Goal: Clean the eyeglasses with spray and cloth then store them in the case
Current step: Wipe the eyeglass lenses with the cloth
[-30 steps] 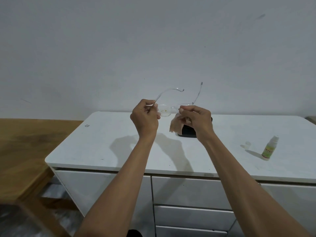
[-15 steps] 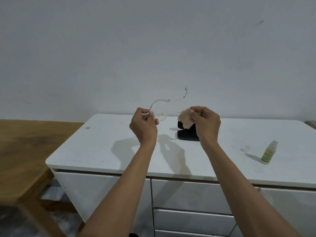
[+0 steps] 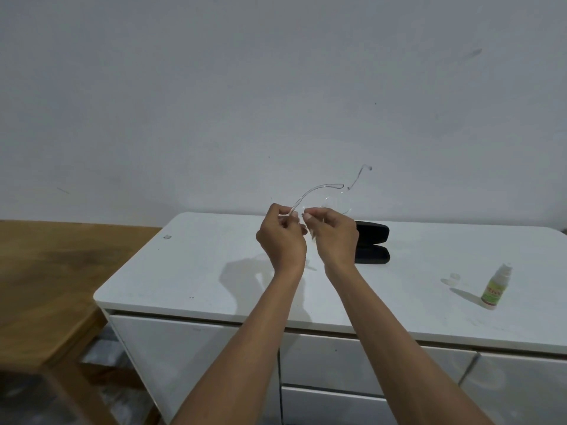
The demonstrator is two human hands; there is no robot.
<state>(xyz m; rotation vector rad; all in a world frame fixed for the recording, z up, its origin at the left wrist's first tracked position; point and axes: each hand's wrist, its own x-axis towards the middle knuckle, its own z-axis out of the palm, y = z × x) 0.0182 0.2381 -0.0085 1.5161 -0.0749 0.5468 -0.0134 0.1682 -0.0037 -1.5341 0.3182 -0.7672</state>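
Both hands (image 3: 306,237) pinch the clear eyeglasses (image 3: 325,197) — case (image 3: 372,242) behind.

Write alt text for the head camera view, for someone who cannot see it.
Two bare hands, left hand and right hand, hold up clear-framed eyeglasses above a white cabinet top. Behind the right hand lies an open black glasses case; a small white spray bottle with a green label stands at the right, a clear cap beside it.

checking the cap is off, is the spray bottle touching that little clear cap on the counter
Apart. The head view shows bare white counter between the spray bottle and the clear cap, which lies to the bottle's left.
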